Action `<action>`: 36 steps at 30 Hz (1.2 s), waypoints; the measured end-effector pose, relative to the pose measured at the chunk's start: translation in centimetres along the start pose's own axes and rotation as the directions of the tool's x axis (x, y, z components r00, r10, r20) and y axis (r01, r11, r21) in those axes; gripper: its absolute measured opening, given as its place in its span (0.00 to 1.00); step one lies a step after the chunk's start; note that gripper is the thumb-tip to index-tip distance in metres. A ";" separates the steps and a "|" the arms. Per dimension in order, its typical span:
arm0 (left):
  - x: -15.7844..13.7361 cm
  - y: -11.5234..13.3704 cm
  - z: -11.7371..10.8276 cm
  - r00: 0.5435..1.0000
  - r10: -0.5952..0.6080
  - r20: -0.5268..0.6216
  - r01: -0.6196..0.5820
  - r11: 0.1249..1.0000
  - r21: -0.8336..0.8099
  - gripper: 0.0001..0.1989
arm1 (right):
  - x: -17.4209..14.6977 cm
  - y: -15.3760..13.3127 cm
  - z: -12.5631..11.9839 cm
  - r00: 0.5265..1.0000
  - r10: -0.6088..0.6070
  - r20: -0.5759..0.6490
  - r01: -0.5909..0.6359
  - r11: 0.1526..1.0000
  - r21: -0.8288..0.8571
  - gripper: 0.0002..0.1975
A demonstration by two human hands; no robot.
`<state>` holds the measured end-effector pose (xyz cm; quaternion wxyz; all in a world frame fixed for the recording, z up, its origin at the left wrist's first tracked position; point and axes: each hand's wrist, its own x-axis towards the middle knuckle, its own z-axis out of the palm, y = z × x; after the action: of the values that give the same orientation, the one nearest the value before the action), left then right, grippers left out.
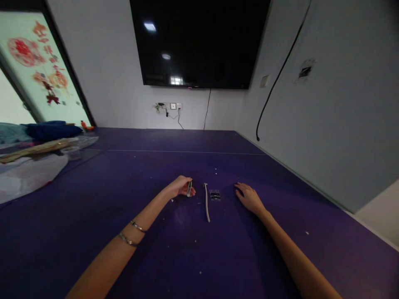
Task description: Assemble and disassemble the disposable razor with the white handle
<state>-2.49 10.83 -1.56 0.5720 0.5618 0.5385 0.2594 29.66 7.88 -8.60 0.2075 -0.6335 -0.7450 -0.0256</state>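
Observation:
My left hand (182, 186) is closed on a small, slim silver tool (189, 189) that looks like a nail clipper, held upright just above the purple surface. To its right lies a thin off-white stick (207, 203), slightly bent, with a darker tip at the far end. Beside the stick is a small clear packet (215, 195) with black pieces in it; their kind is too small to tell. My right hand (249, 197) rests palm down to the right of the packet, fingers stretched out and holding nothing.
The purple surface (124, 232) carries several small white scraps. At the far left lie blue cloth (54, 131) and crumpled plastic sheeting (34, 176). A black cable (280, 74) hangs along the right wall. A television (202, 45) is mounted above wall sockets (173, 106).

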 end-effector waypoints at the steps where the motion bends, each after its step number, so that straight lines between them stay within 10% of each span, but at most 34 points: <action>1: 0.1 -0.1 -0.6 1.000 -0.010 0.003 0.011 0.998 -0.066 0.14 | 0.0 0.0 0.0 1.000 -0.002 -0.002 0.002 1.000 0.004 0.21; 19: 1.3 -2.5 -1.5 0.965 -0.254 0.065 0.259 0.884 -0.390 0.18 | 0.1 0.6 0.5 1.000 -0.018 -0.025 0.018 0.999 0.038 0.20; 36: 0.0 -2.0 -0.5 0.992 -0.121 -0.015 0.109 0.933 -0.343 0.16 | 0.1 0.3 0.3 1.000 -0.010 -0.027 0.010 1.000 0.021 0.20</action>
<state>-3.57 10.59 -3.31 0.6653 0.4168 0.5274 0.3248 29.87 8.09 -8.92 0.2239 -0.6271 -0.7456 -0.0271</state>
